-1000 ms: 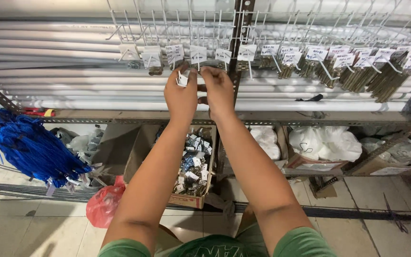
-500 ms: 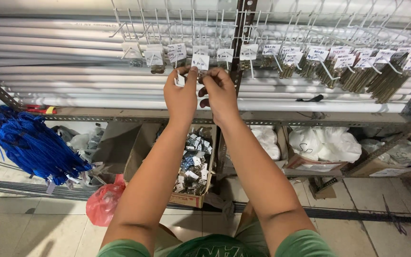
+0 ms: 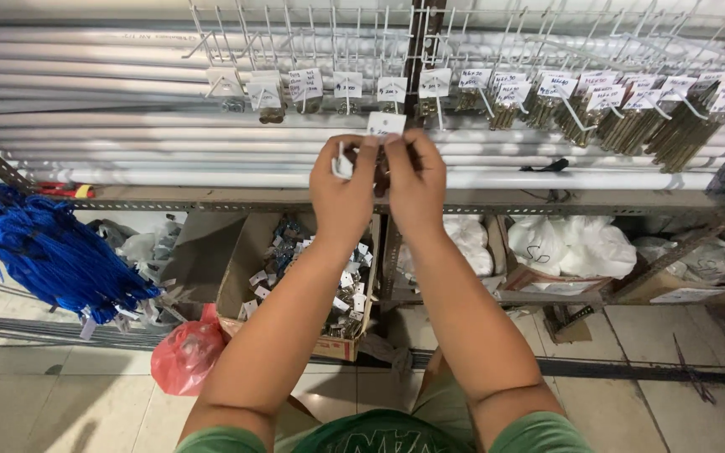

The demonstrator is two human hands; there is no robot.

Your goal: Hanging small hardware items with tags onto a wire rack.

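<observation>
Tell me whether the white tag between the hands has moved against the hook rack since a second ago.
Yes. The white tag now sits slightly lower, farther below the row of hanging labels on the hook rack.

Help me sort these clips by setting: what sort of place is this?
Likely a hardware shop or stockroom: tagged metal parts hang on wire hooks, long white pipes lie on a rack, and a cardboard box holds small parts.

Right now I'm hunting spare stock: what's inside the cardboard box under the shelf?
The cardboard box holds a jumble of small white-tagged packets. The left forearm covers its middle, so what lies there and deeper down cannot be seen.
</observation>
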